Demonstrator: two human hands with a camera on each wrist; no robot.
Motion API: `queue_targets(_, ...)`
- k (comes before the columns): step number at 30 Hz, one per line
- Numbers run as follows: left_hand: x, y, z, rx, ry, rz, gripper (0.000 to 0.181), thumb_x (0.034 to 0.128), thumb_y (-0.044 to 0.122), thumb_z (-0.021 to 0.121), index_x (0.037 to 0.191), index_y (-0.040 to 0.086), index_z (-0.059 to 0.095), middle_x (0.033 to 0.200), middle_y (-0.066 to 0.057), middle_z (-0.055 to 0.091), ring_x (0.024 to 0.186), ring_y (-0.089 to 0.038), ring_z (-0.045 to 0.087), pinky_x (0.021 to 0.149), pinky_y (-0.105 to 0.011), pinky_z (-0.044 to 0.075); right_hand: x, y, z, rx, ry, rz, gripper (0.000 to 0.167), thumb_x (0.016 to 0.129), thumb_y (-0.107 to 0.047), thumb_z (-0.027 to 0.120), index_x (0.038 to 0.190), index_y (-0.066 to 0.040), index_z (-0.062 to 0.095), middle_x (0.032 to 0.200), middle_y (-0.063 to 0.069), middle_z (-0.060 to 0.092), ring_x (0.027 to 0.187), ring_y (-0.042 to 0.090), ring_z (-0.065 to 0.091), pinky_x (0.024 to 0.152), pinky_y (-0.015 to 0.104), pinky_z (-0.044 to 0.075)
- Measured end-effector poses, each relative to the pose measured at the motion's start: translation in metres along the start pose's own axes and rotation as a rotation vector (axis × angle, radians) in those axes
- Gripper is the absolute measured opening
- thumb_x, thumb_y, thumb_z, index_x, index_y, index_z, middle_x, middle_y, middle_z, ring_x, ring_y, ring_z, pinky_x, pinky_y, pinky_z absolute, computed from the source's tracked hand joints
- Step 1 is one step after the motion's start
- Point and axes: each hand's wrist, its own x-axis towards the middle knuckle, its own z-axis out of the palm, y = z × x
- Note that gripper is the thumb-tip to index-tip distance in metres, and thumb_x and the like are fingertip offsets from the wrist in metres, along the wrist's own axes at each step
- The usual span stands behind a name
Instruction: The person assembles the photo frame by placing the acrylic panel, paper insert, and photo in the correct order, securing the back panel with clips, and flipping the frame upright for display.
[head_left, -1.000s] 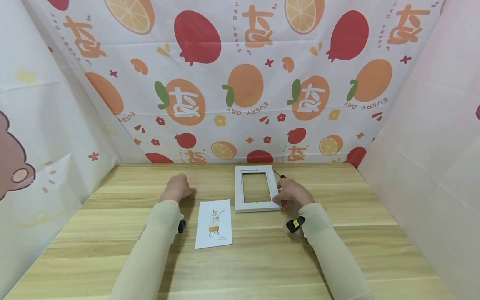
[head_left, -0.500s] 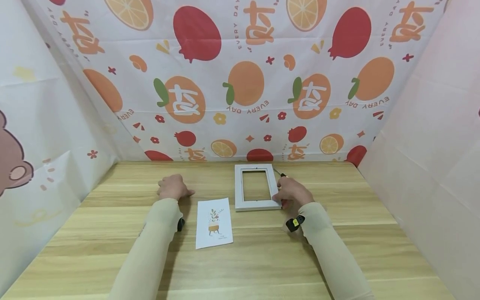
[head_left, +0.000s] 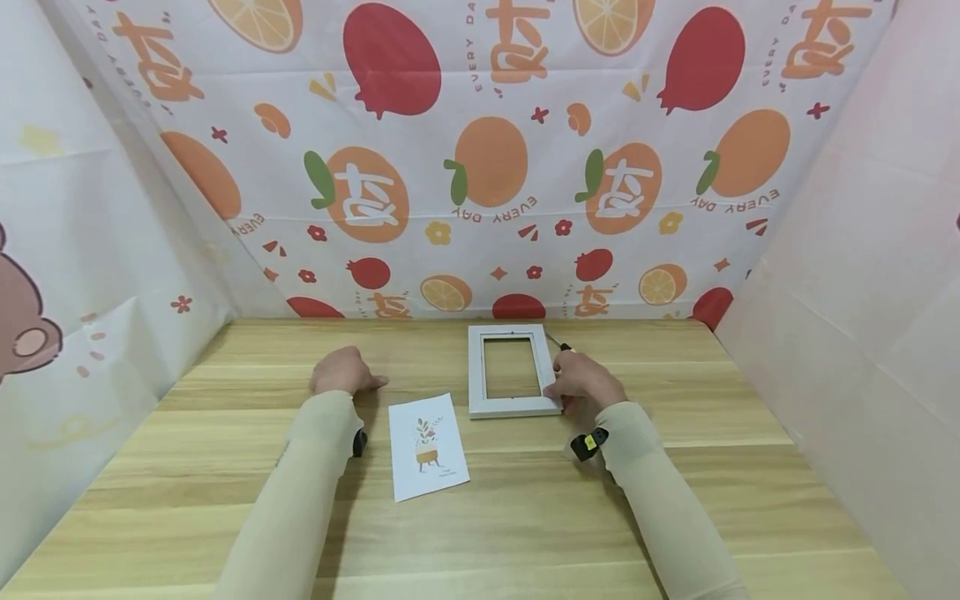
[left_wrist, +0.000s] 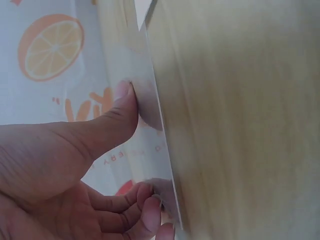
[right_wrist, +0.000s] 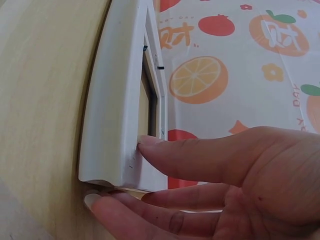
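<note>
White rect. frame [head_left: 476,375], opening unfilled, approx. flat, portrait; clear sheet [left_wrist: 150,145], thin, glossy, reflective, at frame's approx. 9 o'clock; white card [head_left: 405,442] w/ potted-plant print, flat, portrait, at frame's 8 o'clock, top tipped slightly twd 11

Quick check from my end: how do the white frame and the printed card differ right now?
The white frame has an open centre; the printed card is a solid sheet showing a potted plant. The frame has thick sides, while the card is thin. The right hand grips the frame; the card has no hand on it. Both are rectangular and mostly white.
</note>
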Motion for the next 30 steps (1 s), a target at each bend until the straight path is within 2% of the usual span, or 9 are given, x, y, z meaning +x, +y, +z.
queue_targets(3,0.001,-0.005,-0.002,-0.002,-0.011,0.004,0.065,0.0875,0.047,0.08,0.121,-0.006,0.065,0.101,-0.02,0.064,0.086,-0.031,0.055,0.066,-0.037,0.045,0.0,-0.001,0.0,-0.005,0.001,-0.002,0.048,0.095,-0.018,0.075,0.135,0.0,0.056,0.098,0.013,0.068,0.069,0.021,0.071,0.067,0.03,0.058)
queue_targets(7,0.002,-0.006,-0.002,0.002,-0.025,-0.038,0.068,0.0882,0.05,0.078,0.123,-0.006,0.064,0.104,-0.024,0.059,0.091,-0.036,0.051,0.066,-0.04,0.046,0.0,-0.001,-0.001,-0.019,0.0,-0.01,0.045,0.095,-0.018,0.075,0.132,0.0,0.058,0.092,0.012,0.068,0.068,0.021,0.071,0.066,0.03,0.057)
queue_targets(11,0.002,-0.004,-0.002,0.008,-0.023,-0.073,0.069,0.0908,0.05,0.075,0.127,-0.007,0.061,0.109,-0.032,0.053,0.099,-0.043,0.046,0.073,-0.047,0.051,0.001,-0.001,0.0,-0.02,0.0,-0.011,0.04,0.095,-0.018,0.075,0.128,-0.001,0.06,0.09,0.012,0.068,0.067,0.021,0.07,0.066,0.03,0.056)
queue_targets(15,0.0,-0.001,-0.001,0.012,-0.012,-0.062,0.066,0.0964,0.048,0.068,0.126,-0.01,0.059,0.112,-0.037,0.048,0.103,-0.048,0.045,0.081,-0.057,0.052,0.001,0.0,0.0,-0.022,0.0,-0.014,0.038,0.094,-0.017,0.076,0.125,-0.001,0.061,0.092,0.012,0.068,0.066,0.021,0.07,0.065,0.03,0.056)
queue_targets(18,-0.003,0.005,0.001,0.007,-0.004,-0.056,0.073,0.0927,0.052,0.071,0.127,-0.011,0.057,0.117,-0.04,0.043,0.111,-0.054,0.042,0.085,-0.064,0.051,0.002,0.001,0.0,-0.024,-0.001,-0.018,0.036,0.094,-0.017,0.076,0.124,-0.001,0.061,0.091,0.012,0.068,0.066,0.021,0.071,0.064,0.031,0.057)
queue_targets(22,-0.004,0.01,0.002,0.0,0.017,-0.067,0.09,0.0825,0.055,0.082,0.131,-0.015,0.051,0.124,-0.044,0.041,0.118,-0.057,0.04,0.09,-0.067,0.049,0.002,0.001,0.0,-0.023,0.006,-0.016,0.039,0.095,-0.018,0.076,0.127,-0.001,0.06,0.091,0.012,0.068,0.066,0.021,0.071,0.064,0.03,0.055)
queue_targets(27,-0.001,0.005,0.003,-0.011,0.019,-0.076,0.097,0.0789,0.057,0.084,0.133,-0.015,0.047,0.125,-0.042,0.049,0.115,-0.057,0.045,0.09,-0.066,0.046,0.001,-0.001,0.0,-0.024,0.004,-0.02,0.036,0.095,-0.017,0.076,0.123,-0.001,0.061,0.092,0.013,0.068,0.065,0.021,0.07,0.06,0.028,0.055)
queue_targets(30,0.0,0.003,0.003,-0.016,-0.002,-0.076,0.103,0.0792,0.058,0.083,0.137,-0.017,0.044,0.136,-0.046,0.044,0.123,-0.063,0.041,0.096,-0.072,0.044,0.002,-0.001,0.0,-0.023,0.001,-0.02,0.035,0.094,-0.017,0.076,0.122,-0.001,0.061,0.092,0.013,0.068,0.065,0.021,0.071,0.06,0.028,0.056)
